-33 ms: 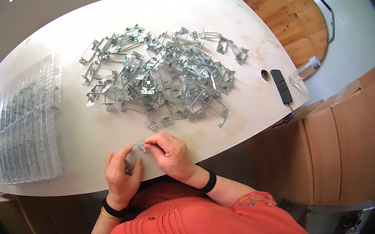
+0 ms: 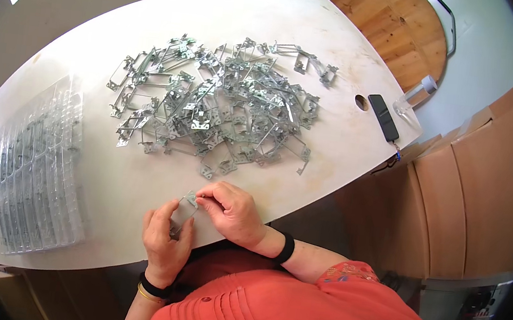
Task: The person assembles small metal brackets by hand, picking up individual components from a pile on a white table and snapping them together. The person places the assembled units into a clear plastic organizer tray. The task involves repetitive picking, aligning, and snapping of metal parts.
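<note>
Close to the table's front edge, both hands are on one small silvery metal bracket with thin rods [image 2: 191, 199]. My left hand [image 2: 166, 241] grips its lower end between thumb and fingers, which partly cover it. At its upper end, my right hand [image 2: 233, 213] pinches a corner plate with thumb and forefinger. Any smaller piece between those right fingertips is too small to make out. Beyond my hands spreads a tangled heap of similar metal brackets [image 2: 200, 122], plates and rods lying across one another.
On the left of the white table [image 2: 118, 207] lies a clear plastic tray [image 2: 43, 199] with slots holding metal parts. A black phone-like device [image 2: 383, 118] rests near the right edge, beside a cable hole [image 2: 362, 102] and a clear bottle-like object [image 2: 405, 107]. Cardboard boxes [image 2: 492, 199] stand to the right.
</note>
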Tool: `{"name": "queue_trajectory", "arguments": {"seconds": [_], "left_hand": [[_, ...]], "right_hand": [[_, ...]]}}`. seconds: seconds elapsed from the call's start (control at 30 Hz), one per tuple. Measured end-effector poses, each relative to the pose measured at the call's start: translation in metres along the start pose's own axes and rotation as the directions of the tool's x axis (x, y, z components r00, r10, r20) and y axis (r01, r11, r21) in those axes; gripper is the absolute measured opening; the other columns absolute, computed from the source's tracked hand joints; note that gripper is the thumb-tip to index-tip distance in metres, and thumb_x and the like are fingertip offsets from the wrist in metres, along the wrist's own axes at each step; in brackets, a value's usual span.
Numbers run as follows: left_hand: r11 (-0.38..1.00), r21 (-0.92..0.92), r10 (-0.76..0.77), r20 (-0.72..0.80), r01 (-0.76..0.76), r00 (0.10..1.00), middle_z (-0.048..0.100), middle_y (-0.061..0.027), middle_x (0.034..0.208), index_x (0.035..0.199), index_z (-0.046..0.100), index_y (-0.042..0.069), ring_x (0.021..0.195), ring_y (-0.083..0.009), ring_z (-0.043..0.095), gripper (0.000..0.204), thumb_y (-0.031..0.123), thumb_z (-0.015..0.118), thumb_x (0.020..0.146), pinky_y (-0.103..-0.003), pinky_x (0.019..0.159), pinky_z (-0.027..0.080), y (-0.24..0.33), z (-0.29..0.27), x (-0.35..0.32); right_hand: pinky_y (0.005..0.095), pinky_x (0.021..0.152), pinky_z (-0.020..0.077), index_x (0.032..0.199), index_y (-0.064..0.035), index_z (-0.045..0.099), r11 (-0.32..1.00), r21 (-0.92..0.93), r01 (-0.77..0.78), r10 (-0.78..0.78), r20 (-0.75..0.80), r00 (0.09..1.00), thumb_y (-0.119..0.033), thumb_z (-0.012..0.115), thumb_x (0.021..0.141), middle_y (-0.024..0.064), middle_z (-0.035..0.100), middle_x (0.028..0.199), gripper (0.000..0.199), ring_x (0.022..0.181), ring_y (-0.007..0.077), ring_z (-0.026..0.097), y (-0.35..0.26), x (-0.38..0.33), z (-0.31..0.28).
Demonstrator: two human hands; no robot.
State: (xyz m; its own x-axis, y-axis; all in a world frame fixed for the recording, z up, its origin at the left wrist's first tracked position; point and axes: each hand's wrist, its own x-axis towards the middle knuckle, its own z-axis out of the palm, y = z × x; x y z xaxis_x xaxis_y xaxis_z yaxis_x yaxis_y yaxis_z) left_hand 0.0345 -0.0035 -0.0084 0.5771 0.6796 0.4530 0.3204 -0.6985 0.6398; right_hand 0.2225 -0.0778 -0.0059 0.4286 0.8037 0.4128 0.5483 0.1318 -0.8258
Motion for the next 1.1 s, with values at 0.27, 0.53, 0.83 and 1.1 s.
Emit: {"name": "queue_trajectory", "arguments": {"seconds": [0.27, 0.53, 0.83, 1.1], "left_hand": [[0.999, 0.024, 0.039, -0.029, -0.038, 0.999, 0.074, -0.0132, 0.106, 0.131, 0.071, -0.001, 0.081, -0.0303, 0.061, 0.050, -0.002, 0.087, 0.084, -0.044, 0.075, 0.052, 0.001, 0.001, 0.002], [0.998, 0.010, 0.059, -0.086, -0.058, 0.995, 0.077, -0.0158, 0.106, 0.127, 0.072, 0.002, 0.089, -0.0359, 0.069, 0.043, 0.008, 0.088, 0.087, -0.047, 0.086, 0.056, -0.004, 0.004, -0.001], [0.996, -0.013, 0.086, -0.173, -0.090, 0.981, 0.078, -0.0146, 0.108, 0.124, 0.074, 0.002, 0.092, -0.0344, 0.071, 0.041, 0.013, 0.089, 0.088, -0.045, 0.092, 0.057, -0.005, 0.003, -0.002], [0.994, -0.016, 0.102, -0.190, -0.107, 0.976, 0.078, -0.0145, 0.107, 0.121, 0.074, 0.003, 0.095, -0.0352, 0.072, 0.037, 0.012, 0.088, 0.088, -0.045, 0.095, 0.056, -0.011, 0.008, -0.004]], "right_hand": [[0.0435, 0.073, 0.0583, 0.107, -0.0065, 0.072, 0.998, 0.068, -0.016, 0.017, -0.021, 1.000, -0.010, 0.082, 0.100, 0.0122, 0.075, 0.093, 0.012, 0.084, 0.0332, 0.075, 0.000, -0.002, 0.002], [0.0419, 0.075, 0.0594, 0.105, -0.0060, 0.073, 0.997, 0.057, -0.053, 0.052, 0.015, 0.999, -0.009, 0.079, 0.102, 0.0151, 0.075, 0.095, 0.007, 0.085, 0.0330, 0.076, 0.010, -0.008, 0.004], [0.0311, 0.077, 0.0584, 0.110, -0.0030, 0.075, 0.991, 0.071, -0.112, 0.109, 0.049, 0.993, -0.006, 0.081, 0.104, 0.0072, 0.078, 0.095, 0.009, 0.084, 0.0125, 0.072, 0.005, -0.009, 0.005], [0.0320, 0.075, 0.0583, 0.108, -0.0030, 0.074, 0.997, 0.041, -0.064, 0.063, 0.033, 0.997, -0.007, 0.081, 0.104, 0.0081, 0.079, 0.094, 0.008, 0.080, 0.0147, 0.073, 0.009, -0.009, 0.005]]}}
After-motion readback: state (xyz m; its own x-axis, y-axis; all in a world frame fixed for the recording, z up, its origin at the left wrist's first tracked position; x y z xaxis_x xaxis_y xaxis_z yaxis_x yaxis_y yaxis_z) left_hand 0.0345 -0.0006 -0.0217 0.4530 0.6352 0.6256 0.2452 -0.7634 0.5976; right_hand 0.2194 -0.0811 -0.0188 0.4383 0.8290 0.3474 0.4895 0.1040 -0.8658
